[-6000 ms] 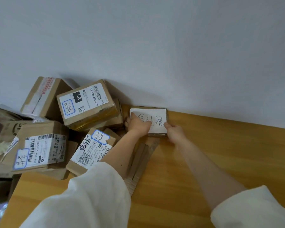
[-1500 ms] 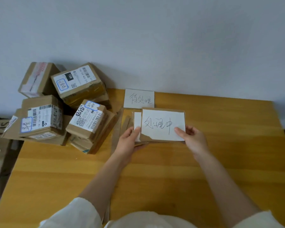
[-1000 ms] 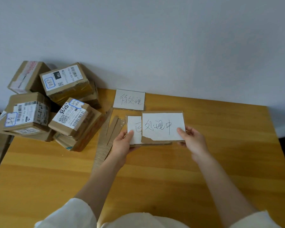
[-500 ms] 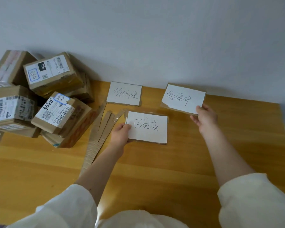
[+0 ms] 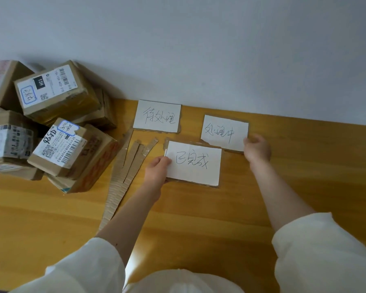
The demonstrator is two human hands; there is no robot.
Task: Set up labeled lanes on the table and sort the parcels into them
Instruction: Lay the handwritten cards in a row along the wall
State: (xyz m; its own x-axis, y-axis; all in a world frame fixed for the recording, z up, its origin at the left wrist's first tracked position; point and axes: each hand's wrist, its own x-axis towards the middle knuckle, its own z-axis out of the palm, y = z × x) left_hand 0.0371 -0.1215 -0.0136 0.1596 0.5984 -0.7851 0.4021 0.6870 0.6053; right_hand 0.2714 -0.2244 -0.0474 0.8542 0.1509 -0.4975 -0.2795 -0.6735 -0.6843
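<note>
On the table [image 5: 304,187]: a wooden top against a pale wall, carrying three hand-lettered cards, a pile of parcels and some cardboard strips.
Far card [image 5: 157,116]: white paper on a cardboard backing, lying flat by the wall, apart from both hands.
Right card [image 5: 224,133]: same make, with a torn lower left corner, lying to the right of the far card and close to the wall.
Near card [image 5: 193,163]: nearer the person than the other two, its top right corner just beside the right card's lower edge.
Left hand [image 5: 156,170]: pinches the left edge of the near card, thumb on top, fingers underneath.
Right hand [image 5: 257,149]: fingers curled at the right card's lower right corner, touching its edge; whether they actually clamp the card I cannot tell.
Parcels [image 5: 57,132]: brown boxes with printed shipping labels, heaped at the table's left end, some tilted on each other.
Cardboard strips [image 5: 126,166]: long narrow pieces fanned out between the parcels and the near card.
Sleeves [image 5: 317,254]: cream fabric, pushed up the forearms.
</note>
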